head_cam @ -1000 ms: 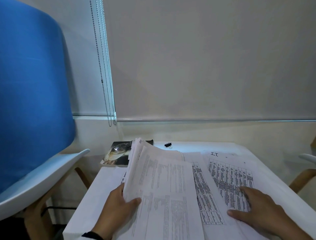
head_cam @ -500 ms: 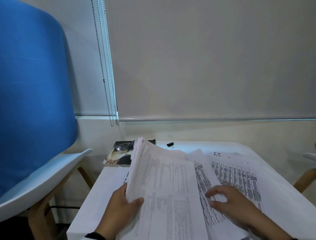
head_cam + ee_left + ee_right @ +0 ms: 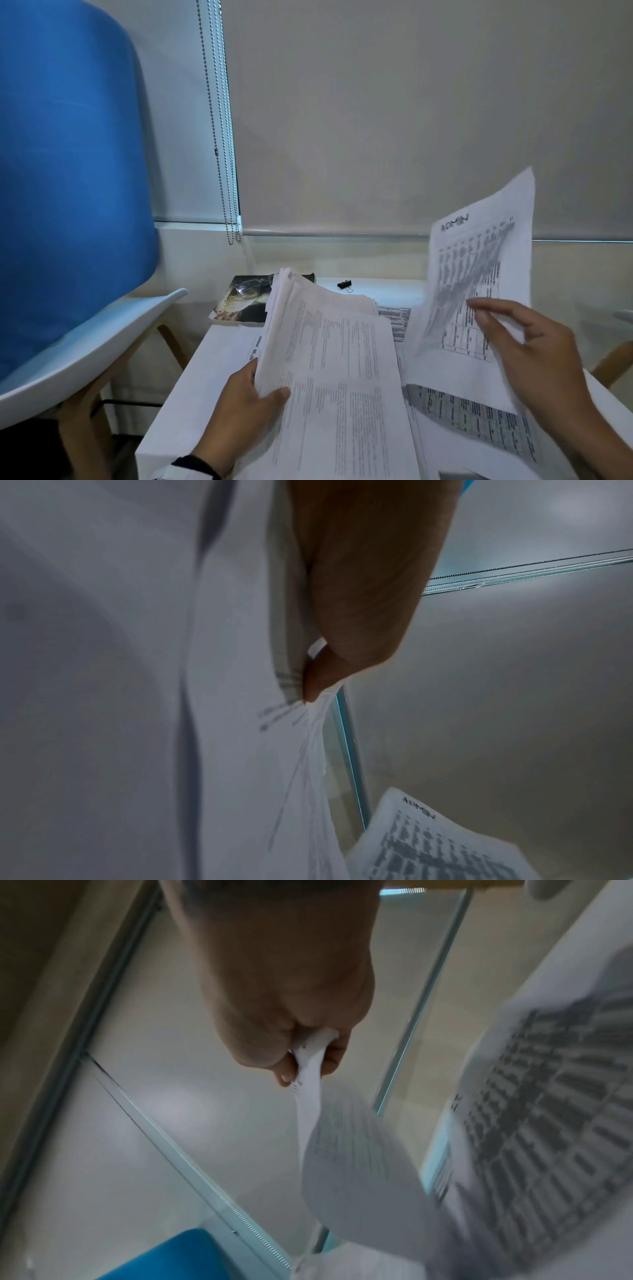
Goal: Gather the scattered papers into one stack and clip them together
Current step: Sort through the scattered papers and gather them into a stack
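My left hand grips the left edge of a thick stack of printed papers, thumb on top, and holds it tilted above the white table. The left wrist view shows the thumb pinching that stack. My right hand pinches a single printed sheet headed ADMIN and holds it lifted, standing up over the table's right side. In the right wrist view the fingers pinch that sheet. More table sheets lie flat below. A black binder clip sits at the table's far edge.
A magazine with eyeglasses on it lies at the table's far left corner. A blue and white chair stands close on the left, and another chair shows at the right edge. Blind cords hang by the window behind.
My right hand, which lay flat on the table sheets, has picked up one sheet and raised it upright. The left hand still holds the stack in the same place.
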The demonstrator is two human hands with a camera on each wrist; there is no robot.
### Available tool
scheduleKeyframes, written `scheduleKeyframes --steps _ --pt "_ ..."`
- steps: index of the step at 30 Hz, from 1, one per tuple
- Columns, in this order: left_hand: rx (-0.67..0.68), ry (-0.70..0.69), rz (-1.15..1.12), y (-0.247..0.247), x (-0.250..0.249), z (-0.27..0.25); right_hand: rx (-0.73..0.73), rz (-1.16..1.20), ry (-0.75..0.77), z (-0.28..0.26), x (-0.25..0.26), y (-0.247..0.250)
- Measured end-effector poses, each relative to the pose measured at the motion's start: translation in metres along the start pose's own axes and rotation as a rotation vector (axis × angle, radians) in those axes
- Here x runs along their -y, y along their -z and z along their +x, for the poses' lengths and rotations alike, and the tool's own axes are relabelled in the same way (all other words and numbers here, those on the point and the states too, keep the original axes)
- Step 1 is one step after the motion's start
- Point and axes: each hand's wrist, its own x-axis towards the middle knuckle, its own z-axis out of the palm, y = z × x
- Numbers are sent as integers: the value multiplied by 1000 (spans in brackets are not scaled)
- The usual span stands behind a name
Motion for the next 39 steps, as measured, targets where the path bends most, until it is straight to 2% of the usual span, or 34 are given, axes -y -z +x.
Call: scheduleKeyframes --steps 3,6,8,10,12,14,16,20,22,25,27,30,32,33,35,39 --pt "5 -14 -9 1 1 1 21 219 -18 -8 13 -18" --pt "4 -27 4 2 2 0 50 595 -101 -14 27 -33" --pt "7 -62 28 4 2 -1 88 812 -161 -16 32 -38" --pt "-1 -123 31 6 5 2 165 929 -210 -18 35 -41" --pt "17 -216 58 8 6 3 295 868 -282 -21 30 -42" --pt "26 -258 96 9 5 3 432 519 -316 -28 17 -48" --pt "0 -240 30 9 8 4 527 162 -345 -36 1 -55" --pt "16 -153 -119 5 11 6 647 -87 -389 -49 -20 -65" --pt "33 -129 -147 5 11 7 648 -121 -369 -51 -25 -66" --pt "23 -88 -150 7 14 9 554 -102 -302 -50 -18 -64" --pt "29 -64 -147 6 14 11 447 -33 -209 -47 -4 -58" --pt "35 -59 -153 6 15 14 198 117 -21 -39 22 -39" --pt "34 -70 -141 5 18 15 112 167 35 -35 34 -32" --pt "30 -66 -134 5 18 15 116 174 32 -34 34 -32" --pt "23 -54 -139 5 16 14 218 164 -65 -36 24 -36" --pt "15 -27 -158 6 12 12 579 32 -340 -47 -5 -45"
